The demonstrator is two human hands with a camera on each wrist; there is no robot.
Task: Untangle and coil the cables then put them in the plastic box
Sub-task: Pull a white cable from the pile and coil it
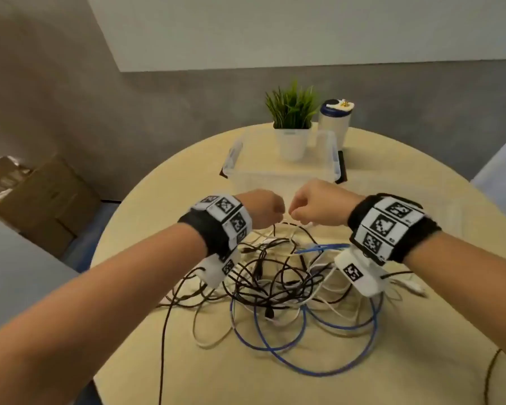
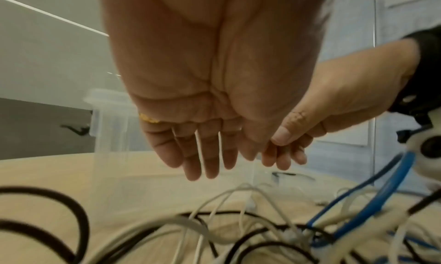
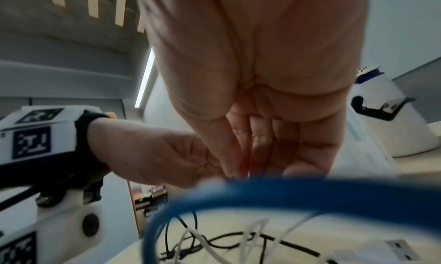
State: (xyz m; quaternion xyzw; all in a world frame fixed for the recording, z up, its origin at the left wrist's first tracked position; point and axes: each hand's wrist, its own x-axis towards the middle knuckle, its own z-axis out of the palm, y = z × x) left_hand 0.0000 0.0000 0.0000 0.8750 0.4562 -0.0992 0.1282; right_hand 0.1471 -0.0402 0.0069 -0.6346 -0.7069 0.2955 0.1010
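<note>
— Both hands are raised together over the tangle, aren't they?

— Yes. Left hand (image 1: 263, 207) and right hand (image 1: 316, 204) meet almost knuckle to knuckle above the far edge of the cables (image 1: 281, 285). In the head view each looks curled, fingertips turned down toward a thin white cable (image 1: 287, 226) rising from the pile.

— Are they pinching it?

— The right thumb and fingers (image 3: 238, 151) close on a thin white strand, as the right wrist view shows. For the left I cannot tell: in the left wrist view its fingers (image 2: 205, 155) hang fairly straight with pale strands running between them, while the head view shows them curled.

— Where does the pile lie?

— On the round pale counter (image 1: 146, 229), near the person, below both wrists. Black, white and blue cables are knotted together; a blue cable (image 1: 304, 361) loops out toward the near edge, and one black strand trails off the counter's front.

— And the plastic box?

— The clear plastic box (image 1: 330, 162) stands open just beyond the hands, no cable visible inside. Behind it are a potted plant (image 1: 292, 124) and a white canister (image 1: 335, 124). A cardboard box (image 1: 41, 200) sits on the floor to the left.
</note>
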